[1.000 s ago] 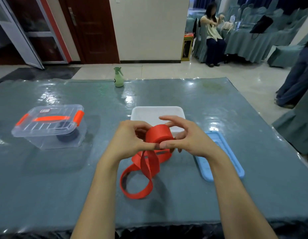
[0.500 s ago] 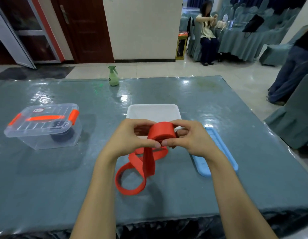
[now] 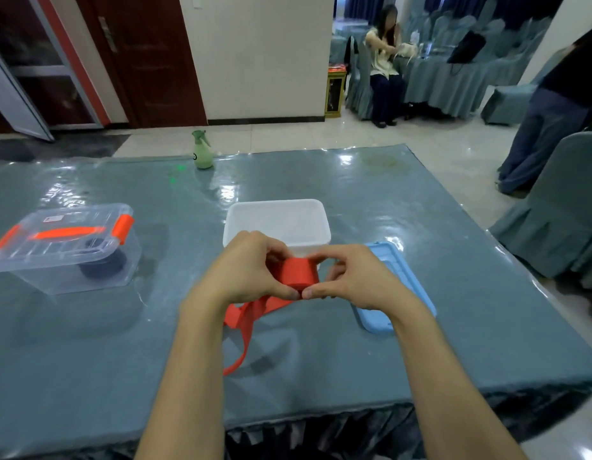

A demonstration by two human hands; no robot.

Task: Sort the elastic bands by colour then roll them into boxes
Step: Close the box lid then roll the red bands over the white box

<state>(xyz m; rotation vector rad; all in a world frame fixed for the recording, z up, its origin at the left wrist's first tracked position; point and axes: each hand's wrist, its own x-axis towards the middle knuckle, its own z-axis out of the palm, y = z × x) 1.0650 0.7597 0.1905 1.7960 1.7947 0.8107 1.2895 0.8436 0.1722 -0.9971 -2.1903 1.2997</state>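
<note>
A red elastic band is partly wound into a thick roll held above the table's middle. My left hand grips the roll from the left and my right hand from the right, thumbs almost touching at its front. The loose tail hangs down and curls on the table under my left wrist. Just behind the hands stands an open white box. A closed clear box with orange latches sits at the left, with a dark roll inside.
A light blue lid lies flat right of my right hand. A green spray bottle stands at the table's far edge. The table wears a shiny teal cover. Covered chairs and people are off to the right.
The roll has grown and the loose tail on the table has shortened, its big loop pulled in toward my left wrist. Both hands stay on the roll, turning it.
</note>
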